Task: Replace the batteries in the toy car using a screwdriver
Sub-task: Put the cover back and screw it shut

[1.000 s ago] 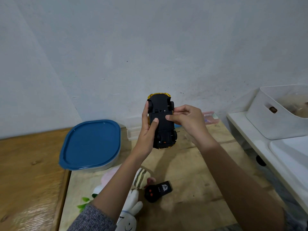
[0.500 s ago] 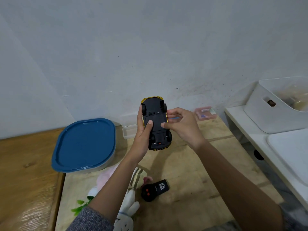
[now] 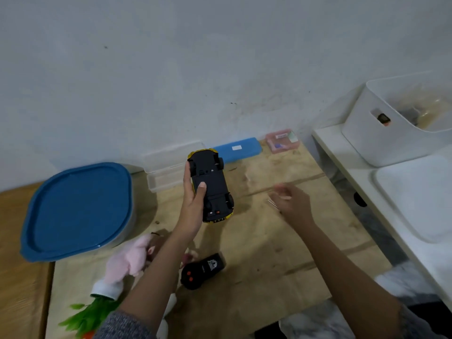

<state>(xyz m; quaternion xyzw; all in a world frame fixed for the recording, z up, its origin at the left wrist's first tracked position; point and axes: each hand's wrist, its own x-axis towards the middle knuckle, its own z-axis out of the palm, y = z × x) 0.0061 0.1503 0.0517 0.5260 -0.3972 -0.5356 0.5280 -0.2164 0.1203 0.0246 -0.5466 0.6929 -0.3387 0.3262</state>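
Note:
A yellow toy car (image 3: 211, 184) is held upside down above the table, its black underside facing me. My left hand (image 3: 193, 204) grips it from the left side, thumb lying across the underside. My right hand (image 3: 291, 201) is off the car, to its right above the cardboard. It is blurred, with loosely curled fingers and nothing plainly in it. A thin pale sliver shows by its fingers; I cannot tell what it is. No screwdriver is plainly visible.
A black remote control (image 3: 201, 271) lies on the cardboard-covered table below the car. A blue-lidded container (image 3: 78, 211) sits left, plush toys (image 3: 127, 263) below it. A clear box (image 3: 166, 172), blue case (image 3: 236, 149) and pink box (image 3: 282, 140) line the wall. A white bin (image 3: 391, 138) stands right.
My right hand has let go of the car's underside and moved off to the right. My left hand still holds the car, now tilted slightly.

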